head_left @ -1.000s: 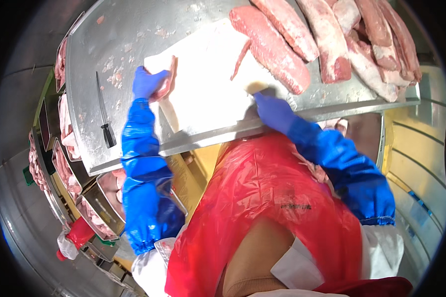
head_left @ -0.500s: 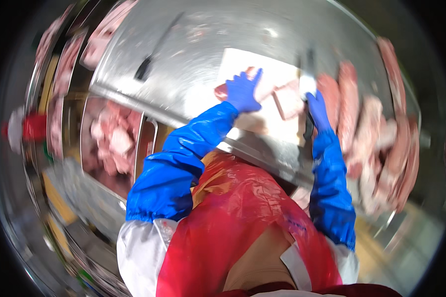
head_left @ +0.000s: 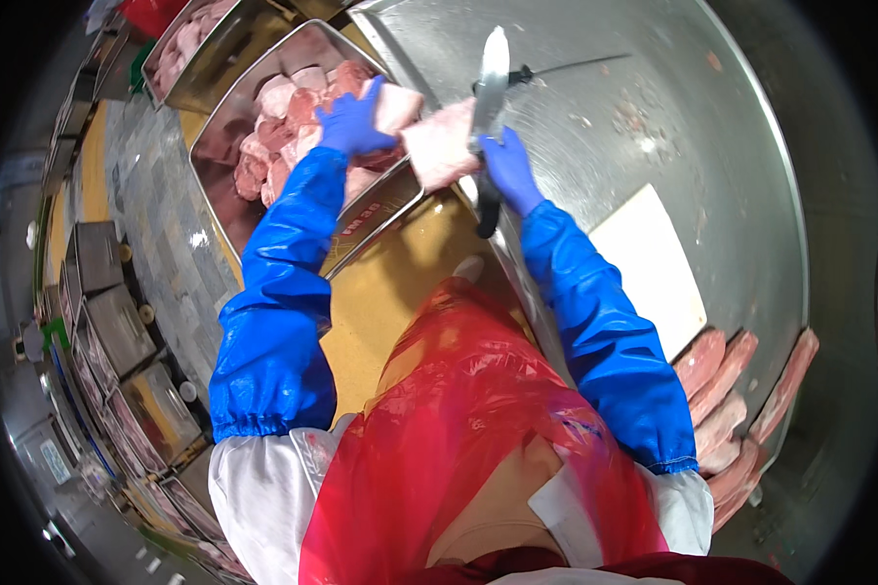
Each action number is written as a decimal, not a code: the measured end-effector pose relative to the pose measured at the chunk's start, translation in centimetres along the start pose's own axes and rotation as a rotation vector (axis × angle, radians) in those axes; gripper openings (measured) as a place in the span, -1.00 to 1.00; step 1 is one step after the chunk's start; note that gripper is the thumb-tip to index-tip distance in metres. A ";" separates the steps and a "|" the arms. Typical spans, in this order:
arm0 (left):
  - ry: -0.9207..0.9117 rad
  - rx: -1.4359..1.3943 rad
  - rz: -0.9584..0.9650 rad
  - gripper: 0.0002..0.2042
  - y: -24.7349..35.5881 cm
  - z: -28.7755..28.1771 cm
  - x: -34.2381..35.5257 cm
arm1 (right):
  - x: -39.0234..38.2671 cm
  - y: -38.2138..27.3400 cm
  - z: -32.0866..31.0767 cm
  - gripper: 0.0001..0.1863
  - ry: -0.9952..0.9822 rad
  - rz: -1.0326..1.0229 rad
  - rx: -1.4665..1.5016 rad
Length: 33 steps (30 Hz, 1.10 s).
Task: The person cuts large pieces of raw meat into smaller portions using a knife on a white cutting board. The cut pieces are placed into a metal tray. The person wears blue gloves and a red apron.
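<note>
My left hand [head_left: 351, 125], gloved in blue, rests with spread fingers on pink meat pieces [head_left: 275, 125] inside a metal bin [head_left: 217, 195]. My right hand [head_left: 507, 166] grips a large knife [head_left: 491, 83], its blade pointing away from me. Against the knife, a pale slab of meat [head_left: 437, 146] spans the gap between the bin and the steel table [head_left: 722, 185]; whether my right fingers touch it is unclear. Behind the blade lies a dark-handled sharpening steel [head_left: 580, 63].
A white cutting board [head_left: 644, 268] lies on the table's right part, with several long loins [head_left: 722, 390] at its near end. More metal bins of meat stand top left [head_left: 190, 44] and along the left [head_left: 141, 390]. Red clothing [head_left: 146, 12] shows at the upper edge.
My view has swung left from board to bin. My left hand has moved from meat on the board into the bin. My right hand has carried the knife and a slab toward it.
</note>
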State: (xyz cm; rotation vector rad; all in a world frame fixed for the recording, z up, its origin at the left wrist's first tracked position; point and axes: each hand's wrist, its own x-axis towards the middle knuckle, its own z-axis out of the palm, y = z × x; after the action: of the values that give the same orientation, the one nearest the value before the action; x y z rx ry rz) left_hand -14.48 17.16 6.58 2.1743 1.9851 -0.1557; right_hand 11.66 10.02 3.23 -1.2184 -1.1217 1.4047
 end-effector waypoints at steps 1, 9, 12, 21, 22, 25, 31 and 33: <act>0.006 -0.042 -0.014 0.11 -4.5 0.9 0.2 | 1.0 0.1 3.1 -0.66 -0.004 -0.035 0.054; -0.413 -0.391 -0.333 -0.54 -15.5 12.3 -17.1 | -4.5 -3.1 6.0 -0.78 -0.263 -0.193 -0.156; -0.683 -0.804 -0.143 -0.62 -5.1 9.3 -15.8 | -11.1 -0.4 -3.6 -0.78 -0.087 0.050 -0.062; -1.288 -0.808 0.782 -0.63 31.2 4.8 -15.9 | -40.9 0.5 -23.0 -0.75 1.000 0.180 -0.329; -1.332 -0.808 0.849 -0.60 34.9 4.8 -17.8 | -44.4 0.0 -23.7 -0.75 1.129 0.180 -0.374; -1.589 -1.130 0.775 -0.55 45.0 8.0 -23.2 | -53.5 3.5 -28.4 -0.74 1.300 0.084 -0.143; -1.543 -1.235 0.391 -0.52 59.1 22.4 -33.8 | -58.2 7.8 -36.1 -0.61 1.224 0.095 0.017; -1.573 -1.438 0.208 -0.51 62.3 22.0 -36.1 | -57.2 8.7 -37.1 -0.63 1.183 0.009 0.166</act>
State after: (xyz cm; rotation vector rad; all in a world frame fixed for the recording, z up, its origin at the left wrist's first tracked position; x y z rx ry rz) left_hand 45.13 -27.84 -3.02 0.6551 0.4685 -0.1956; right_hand 51.98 -45.48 -0.52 -1.5617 -0.1597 0.5272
